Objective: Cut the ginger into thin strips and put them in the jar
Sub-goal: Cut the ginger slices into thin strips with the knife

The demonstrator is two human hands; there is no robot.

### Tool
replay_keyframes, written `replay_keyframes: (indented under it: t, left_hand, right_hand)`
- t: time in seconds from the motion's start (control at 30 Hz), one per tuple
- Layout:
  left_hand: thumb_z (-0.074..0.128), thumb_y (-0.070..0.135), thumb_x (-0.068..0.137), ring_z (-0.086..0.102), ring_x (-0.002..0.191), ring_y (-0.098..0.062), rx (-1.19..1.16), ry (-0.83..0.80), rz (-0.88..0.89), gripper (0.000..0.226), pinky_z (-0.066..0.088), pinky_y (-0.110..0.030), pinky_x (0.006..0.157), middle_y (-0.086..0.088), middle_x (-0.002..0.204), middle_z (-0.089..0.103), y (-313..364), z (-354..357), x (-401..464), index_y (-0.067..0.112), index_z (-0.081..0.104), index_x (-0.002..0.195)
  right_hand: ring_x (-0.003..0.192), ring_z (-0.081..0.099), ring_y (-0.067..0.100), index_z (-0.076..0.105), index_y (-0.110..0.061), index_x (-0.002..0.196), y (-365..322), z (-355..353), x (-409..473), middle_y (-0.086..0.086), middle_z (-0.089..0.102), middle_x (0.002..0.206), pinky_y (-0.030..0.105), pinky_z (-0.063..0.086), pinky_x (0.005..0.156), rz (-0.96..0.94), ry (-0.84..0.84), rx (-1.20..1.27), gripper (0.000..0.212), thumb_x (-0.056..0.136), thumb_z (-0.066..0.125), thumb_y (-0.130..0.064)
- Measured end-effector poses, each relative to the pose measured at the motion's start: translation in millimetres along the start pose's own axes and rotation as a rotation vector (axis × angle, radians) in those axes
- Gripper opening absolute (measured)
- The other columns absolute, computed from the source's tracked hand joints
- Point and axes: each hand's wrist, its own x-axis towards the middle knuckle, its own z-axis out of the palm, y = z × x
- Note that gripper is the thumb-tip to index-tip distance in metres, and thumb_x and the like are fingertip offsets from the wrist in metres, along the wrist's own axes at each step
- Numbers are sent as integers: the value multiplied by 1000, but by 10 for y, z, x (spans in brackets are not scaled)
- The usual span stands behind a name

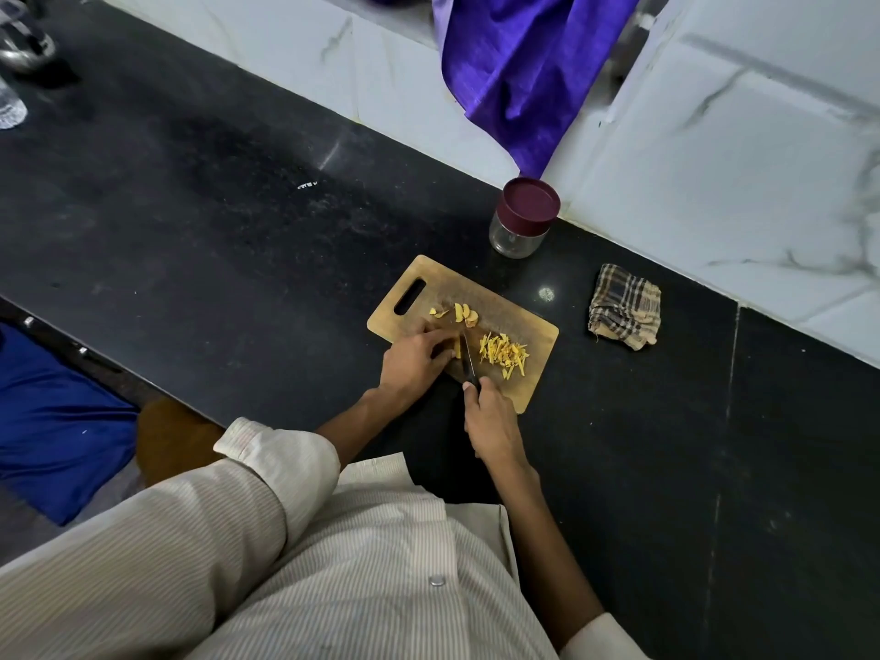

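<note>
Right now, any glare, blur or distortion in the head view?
Head view: dim light; small glare spot on the black counter beside the cutting board; wide-angle bend in counter edge and wall tiles; ginger strips readable, knife thin and dark.

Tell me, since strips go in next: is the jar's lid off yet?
No, the maroon lid sits on the jar behind the cutting board.
</note>
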Motion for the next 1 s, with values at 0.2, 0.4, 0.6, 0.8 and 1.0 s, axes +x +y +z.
replay_keyframes:
  t: [0.2, 0.4, 0.6, 0.8, 1.0]
  left_hand:
    - [59, 26, 93, 55, 104, -14, 4, 16, 6, 33, 51, -36, 86, 1, 120, 53, 9, -7, -10, 27, 61, 125]
    - [62, 25, 92, 53, 103, -11, 4, 33, 6, 32, 49, -30, 84, 2, 118, 52, 14, -8, -12, 25, 64, 123]
    - [62, 24, 92, 53, 100, -11, 2, 43, 2, 30, 44, -24, 78, 2, 116, 52, 28, -5, -18, 22, 65, 122]
    - [61, 26, 92, 55, 99, -13, -4, 33, -13, 31, 51, -33, 82, 1, 117, 51, 43, -3, -10, 24, 64, 123]
    - [62, 26, 91, 55, 101, -12, 4, 6, -23, 31, 52, -35, 83, 2, 116, 52, 40, -13, -10, 24, 65, 122]
  right_hand:
    - [89, 67, 27, 58, -12, 107, -29, -6, 45, 11, 64, 100, 48, 57, 79, 22, -14, -16, 32, 106, 37, -36]
    - [74, 65, 28, 58, -7, 116, -187, -164, 150, 17, 66, 104, 37, 56, 58, 149, -123, -125, 40, 105, 35, -38]
    - [64, 60, 24, 61, 4, 107, -419, -290, 226, 15, 64, 84, 33, 56, 67, 276, -242, -253, 36, 107, 34, -20]
    - [93, 67, 34, 53, 2, 121, -209, -45, 148, 19, 64, 109, 46, 58, 80, 168, -134, -210, 39, 106, 36, -29]
    - [111, 61, 33, 50, -5, 124, -43, 105, 65, 17, 62, 121, 38, 45, 78, 107, -65, -260, 35, 107, 34, -31]
